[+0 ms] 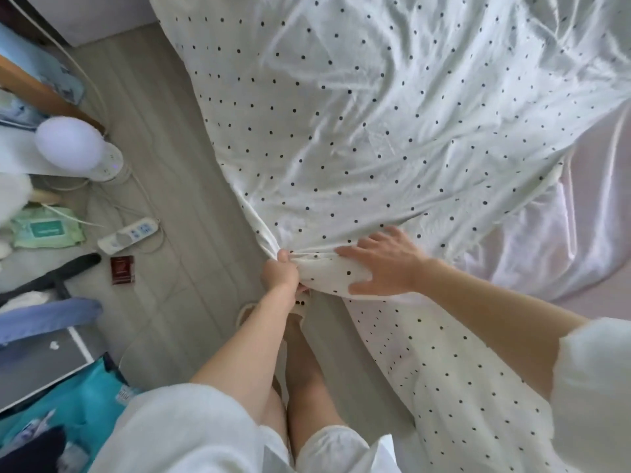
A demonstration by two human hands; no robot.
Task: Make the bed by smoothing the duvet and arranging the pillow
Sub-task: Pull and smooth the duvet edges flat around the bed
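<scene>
White cotton dotted with black, the duvet sprawls rumpled over the bed from twelve o'clock down to five, one corner bunched at centre frame. The left hand clamps that gathered corner in a tight fist, and just at its three o'clock the right hand lies flat on the fabric, fingers spread. Pink sheet shows at three o'clock.
</scene>
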